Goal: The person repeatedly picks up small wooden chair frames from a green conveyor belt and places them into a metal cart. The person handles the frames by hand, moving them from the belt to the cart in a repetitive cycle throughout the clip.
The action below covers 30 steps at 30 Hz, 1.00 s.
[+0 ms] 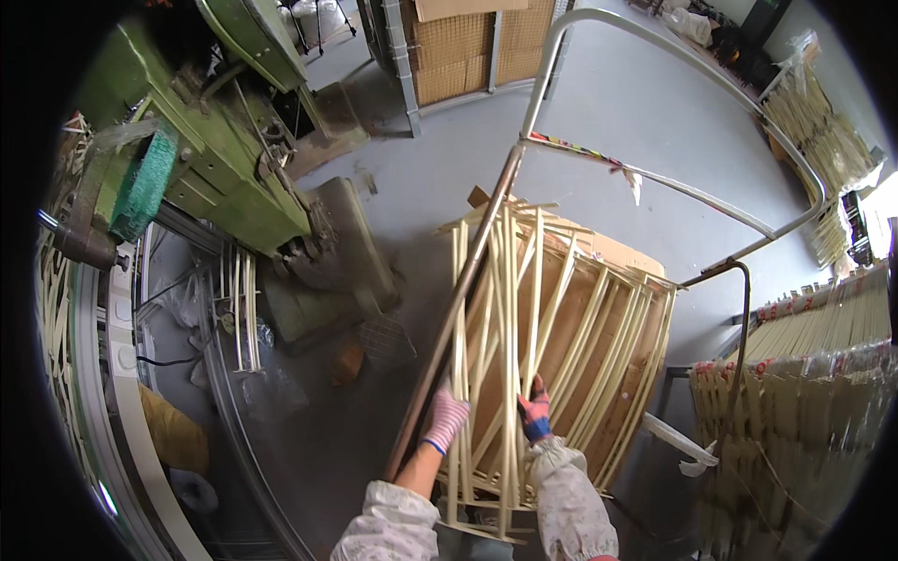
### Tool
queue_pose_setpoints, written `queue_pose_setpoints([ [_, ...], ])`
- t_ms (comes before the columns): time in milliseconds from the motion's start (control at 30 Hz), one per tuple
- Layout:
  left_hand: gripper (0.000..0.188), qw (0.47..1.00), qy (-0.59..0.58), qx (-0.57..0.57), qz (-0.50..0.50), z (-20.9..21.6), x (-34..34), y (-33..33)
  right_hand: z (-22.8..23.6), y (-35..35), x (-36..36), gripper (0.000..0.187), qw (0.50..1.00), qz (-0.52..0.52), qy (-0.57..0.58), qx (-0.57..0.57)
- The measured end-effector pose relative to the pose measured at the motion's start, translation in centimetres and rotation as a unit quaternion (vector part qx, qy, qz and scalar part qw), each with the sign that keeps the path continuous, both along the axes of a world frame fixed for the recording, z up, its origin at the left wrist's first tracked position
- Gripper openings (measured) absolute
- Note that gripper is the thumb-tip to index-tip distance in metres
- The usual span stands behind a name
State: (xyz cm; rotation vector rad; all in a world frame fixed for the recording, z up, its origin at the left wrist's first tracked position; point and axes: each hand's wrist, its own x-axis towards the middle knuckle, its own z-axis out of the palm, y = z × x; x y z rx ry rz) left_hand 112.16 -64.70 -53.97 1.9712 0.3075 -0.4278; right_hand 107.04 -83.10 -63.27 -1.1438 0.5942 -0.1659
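Long, thin pale wooden strips (510, 327) lie in a loose, crisscrossed pile on a cart, over brown cardboard (613, 393). My left hand (447, 419), in a pink striped glove, is closed around strips at the pile's left edge, beside the cart's brown metal rail (460, 294). In a red and blue glove, my right hand (535, 413) grips a strip near the middle of the pile. Its fingertips curl around the strip's edge. Both forearms wear pale patterned sleeves. More strips fan out to the right of my right hand.
A green machine (210, 168) stands at the left, with a metal-framed conveyor (131, 374) below it. The cart's bent tube handle (655, 33) rises at the far side. Bundled strips (795, 393) stand at the right. A mesh-panelled rack (454, 56) is at the back.
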Motion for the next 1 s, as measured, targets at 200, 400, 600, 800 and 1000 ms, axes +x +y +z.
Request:
queue_pose_setpoints([
  [200,0.061,0.998,-0.010,-0.039,-0.055,2.4,-2.8,-0.1,0.2,-0.5,-6.0,0.071,0.994,0.098,-0.019,-0.047],
  [400,0.065,0.987,-0.055,-0.045,-0.143,3.8,-0.1,-2.1,0.1,-2.5,-5.3,0.046,0.999,0.017,-0.004,0.043],
  [600,0.066,0.973,-0.070,-0.034,-0.215,3.5,2.7,-4.3,6.1,-2.5,-4.0,0.064,0.983,0.051,-0.103,0.144],
  [800,0.080,0.960,-0.092,-0.163,-0.210,4.3,2.8,-4.5,7.1,1.7,-3.8,0.083,0.987,-0.081,0.053,-0.132],
  [1000,0.070,0.954,-0.017,-0.162,-0.251,5.0,1.8,-5.4,8.3,1.5,-6.3,0.068,0.971,-0.152,0.039,-0.180],
])
